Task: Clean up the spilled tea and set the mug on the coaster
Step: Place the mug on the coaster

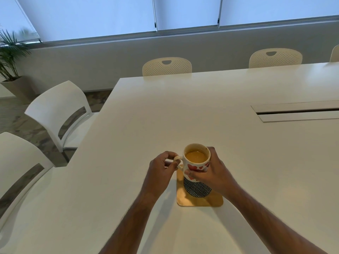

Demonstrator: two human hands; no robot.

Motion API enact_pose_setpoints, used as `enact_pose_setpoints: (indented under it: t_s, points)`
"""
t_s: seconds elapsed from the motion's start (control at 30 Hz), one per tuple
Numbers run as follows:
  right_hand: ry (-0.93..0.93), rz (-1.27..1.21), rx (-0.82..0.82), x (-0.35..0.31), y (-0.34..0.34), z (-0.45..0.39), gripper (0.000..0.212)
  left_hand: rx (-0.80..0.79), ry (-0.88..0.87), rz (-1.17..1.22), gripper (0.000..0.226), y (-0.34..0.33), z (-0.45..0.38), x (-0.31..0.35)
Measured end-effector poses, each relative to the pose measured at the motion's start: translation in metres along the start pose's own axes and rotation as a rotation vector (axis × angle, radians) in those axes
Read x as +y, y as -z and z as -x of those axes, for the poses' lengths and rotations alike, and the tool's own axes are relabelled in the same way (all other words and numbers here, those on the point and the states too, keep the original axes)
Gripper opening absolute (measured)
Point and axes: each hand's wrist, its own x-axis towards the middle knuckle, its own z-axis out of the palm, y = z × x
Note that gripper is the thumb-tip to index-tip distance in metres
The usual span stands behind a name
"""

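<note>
A white mug (197,158) with red hearts holds milky tea and sits over a yellow square coaster (187,199) that carries a round black-and-white patterned pad (197,189). Whether the mug touches the pad I cannot tell. My left hand (161,171) pinches the mug's handle on its left side. Wrapped around the mug's right side and front is my right hand (211,173). No spilled tea shows on the white table (183,110).
Two white chairs (60,114) stand along the table's left edge, and cream perforated chairs (167,66) line the far side. A cable slot (297,112) is set into the table at the right. A potted plant (11,57) stands far left.
</note>
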Motion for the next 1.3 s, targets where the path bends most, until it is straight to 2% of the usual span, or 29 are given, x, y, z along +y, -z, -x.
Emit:
enact_pose_setpoints:
  t_s: [0.47, 0.7, 0.97, 1.3]
  points:
    - [-0.035, 0.000, -0.013, 0.010, 0.002, 0.026, 0.094, -0.043, 0.007, -0.015, 0.006, -0.011, 0.021, -0.005]
    - [-0.056, -0.009, -0.017, 0.015, 0.001, 0.030, 0.094, -0.048, 0.025, -0.031, 0.016, -0.014, 0.026, -0.002]
    - [-0.087, -0.035, -0.038, 0.021, -0.002, 0.033, 0.096, -0.058, 0.055, 0.001, 0.006, -0.017, 0.029, -0.008]
    - [-0.066, -0.021, -0.035, 0.025, -0.005, 0.034, 0.096, -0.062, 0.072, 0.003, 0.004, -0.018, 0.030, -0.014]
